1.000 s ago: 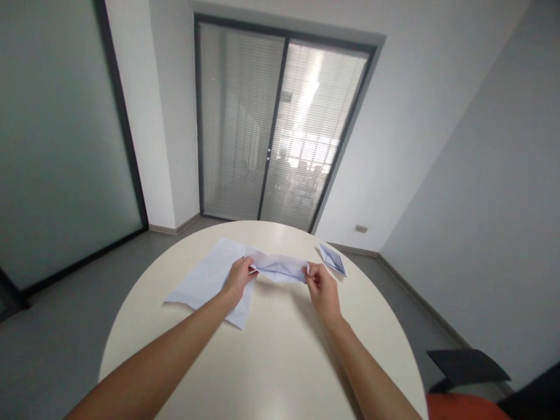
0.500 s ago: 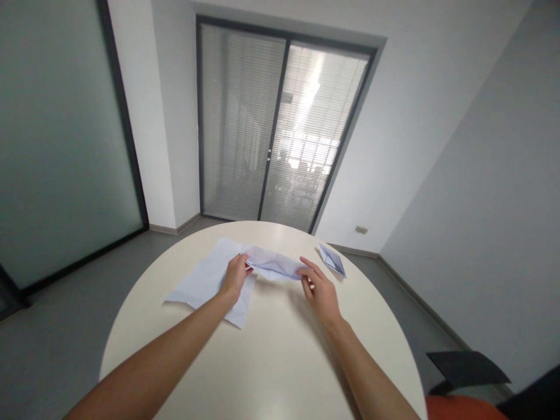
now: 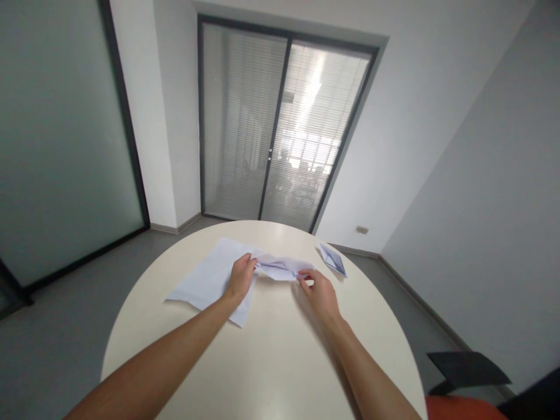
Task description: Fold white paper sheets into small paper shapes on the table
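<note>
A creased, folded piece of white paper (image 3: 280, 267) is held up a little above the table between my two hands. My left hand (image 3: 242, 276) pinches its left end, thumb and fingers closed on the edge. At the right end, my right hand (image 3: 320, 291) grips the paper between thumb and fingertips. Under and beside my left hand lies a flat white paper sheet (image 3: 203, 280), partly covered by my left hand and forearm. Just beyond my right hand rests a folded paper piece (image 3: 333, 261), shaped like a small boat or pointed packet.
The round cream table (image 3: 262, 361) carries all the papers. At the lower right, a black chair armrest (image 3: 468, 368) and an orange seat (image 3: 464, 408) stand close to the table edge. Behind the table is a framed glass panel with blinds (image 3: 236, 128).
My left hand has shifted slightly right along with the folded paper. The fingers of my right hand have closed in more on the paper's right end. The flat sheet stays put.
</note>
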Tool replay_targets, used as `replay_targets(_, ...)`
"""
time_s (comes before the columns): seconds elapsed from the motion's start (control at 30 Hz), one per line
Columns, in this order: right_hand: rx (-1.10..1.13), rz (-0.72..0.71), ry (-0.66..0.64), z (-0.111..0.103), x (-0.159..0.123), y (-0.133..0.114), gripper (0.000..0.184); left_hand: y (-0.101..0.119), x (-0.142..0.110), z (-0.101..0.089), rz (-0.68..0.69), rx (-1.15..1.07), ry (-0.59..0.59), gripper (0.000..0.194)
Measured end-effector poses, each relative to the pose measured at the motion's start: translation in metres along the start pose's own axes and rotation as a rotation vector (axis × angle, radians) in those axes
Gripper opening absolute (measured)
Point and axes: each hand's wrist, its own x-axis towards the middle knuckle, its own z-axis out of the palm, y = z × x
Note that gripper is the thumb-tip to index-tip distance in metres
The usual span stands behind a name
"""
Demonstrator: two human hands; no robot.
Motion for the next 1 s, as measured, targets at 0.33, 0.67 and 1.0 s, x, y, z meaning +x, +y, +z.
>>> replay_targets(0.33,0.06,-0.053,0.034,-0.001,-0.001,-0.002,0.024,0.007,0.001,0.0,-0.075,-0.116,0.035,0.015)
replay_targets(0.67,0.093,-0.041,0.04,-0.003,0.001,0.002,0.019,-0.002,0.002,0.001,-0.031,-0.044,-0.016,0.011)
replay_targets(1.0,0.633,-0.056,-0.028,0.003,0.0,-0.01,0.029,-0.001,0.011,-0.006,-0.303,-0.202,0.137,0.006)
